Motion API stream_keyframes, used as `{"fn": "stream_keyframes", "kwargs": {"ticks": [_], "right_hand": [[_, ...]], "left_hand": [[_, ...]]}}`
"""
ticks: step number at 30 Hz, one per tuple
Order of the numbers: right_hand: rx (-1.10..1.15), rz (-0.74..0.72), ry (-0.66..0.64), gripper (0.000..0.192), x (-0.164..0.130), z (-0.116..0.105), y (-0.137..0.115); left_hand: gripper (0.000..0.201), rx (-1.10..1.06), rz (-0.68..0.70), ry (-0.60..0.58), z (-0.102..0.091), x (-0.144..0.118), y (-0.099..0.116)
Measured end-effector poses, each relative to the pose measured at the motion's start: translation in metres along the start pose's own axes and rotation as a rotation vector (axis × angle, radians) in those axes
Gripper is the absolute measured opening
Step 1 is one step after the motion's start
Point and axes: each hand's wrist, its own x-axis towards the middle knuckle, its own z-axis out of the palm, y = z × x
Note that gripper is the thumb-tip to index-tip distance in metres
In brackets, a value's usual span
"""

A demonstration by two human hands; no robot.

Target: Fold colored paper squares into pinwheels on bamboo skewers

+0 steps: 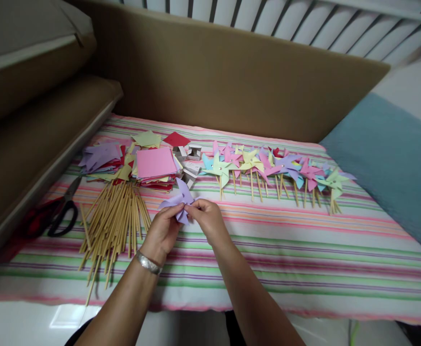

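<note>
Over striped cloth, left hand and right hand both pinching lilac pinwheel, facing upward, no writing legible.

Soft, even daylight fills my view; shadows are faint, the middle is sharp, and the edges bend and blur.

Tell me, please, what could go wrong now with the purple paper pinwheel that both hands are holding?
1. Both the left hand and the right hand pinch the purple pinwheel at its middle; the thin folded paper could crease, tear or spring open.
2. The loose wooden sticks lie right beside the left wrist; a nudge could scatter them.
3. The scissors rest near the cloth's left edge and might slip off.
</note>
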Motion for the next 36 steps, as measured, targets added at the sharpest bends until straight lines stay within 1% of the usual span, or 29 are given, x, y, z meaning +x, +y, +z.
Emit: {"fn": "stream_keyframes", "kwargs": {"ticks": [3, 7, 12, 15, 17, 19, 21, 23, 25, 28, 30, 32, 36], "right_hand": [[-0.010, 0.000, 0.007, 0.021, 0.001, -0.001, 0.000], [-0.047, -0.001, 0.032, 0.017, 0.001, -0.001, -0.001], [-0.057, -0.018, 0.019, 0.022, 0.000, 0.001, -0.001], [-0.007, -0.014, -0.030, 0.016, -0.002, 0.003, -0.003], [0.060, -0.001, -0.079, 0.012, -0.004, 0.003, -0.007], [0.099, 0.007, -0.096, 0.010, -0.005, 0.001, -0.012], [0.086, -0.008, -0.059, 0.010, -0.005, -0.004, -0.017], [0.039, -0.033, 0.014, 0.011, -0.003, -0.011, -0.019], [-0.062, -0.059, 0.089, 0.014, 0.002, -0.018, -0.017], [-0.398, -0.123, 0.140, 0.019, 0.018, -0.023, -0.014], [-0.580, -0.159, 0.129, 0.019, 0.034, -0.020, -0.015], [-0.716, -0.173, 0.087, 0.018, 0.051, -0.012, -0.020], [-1.015, -0.115, -0.002, 0.016, 0.081, 0.012, -0.031]], "left_hand": [[0.010, 0.021, 0.000, -0.014, -0.001, 0.000, -0.001], [0.012, 0.065, 0.048, -0.060, -0.001, 0.000, -0.002], [0.012, 0.033, 0.036, 0.014, -0.002, 0.000, -0.001], [0.014, 0.005, 0.042, 0.019, -0.003, 0.002, 0.001], [0.014, -0.005, 0.056, 0.025, -0.005, 0.003, 0.004], [0.013, -0.004, 0.076, 0.045, -0.007, 0.003, 0.009], [0.013, -0.003, 0.115, 0.064, -0.009, 0.002, 0.017], [0.014, -0.006, 0.157, 0.087, -0.012, 0.001, 0.026], [0.016, -0.009, 0.201, 0.119, -0.016, -0.001, 0.036], [0.016, -0.005, 0.274, 0.138, -0.019, -0.004, 0.048], [0.016, 0.006, 0.302, 0.136, -0.020, -0.006, 0.053], [0.017, 0.018, 0.311, 0.147, -0.021, -0.009, 0.057], [0.023, 0.036, 0.332, 0.163, -0.024, -0.015, 0.064]]}}
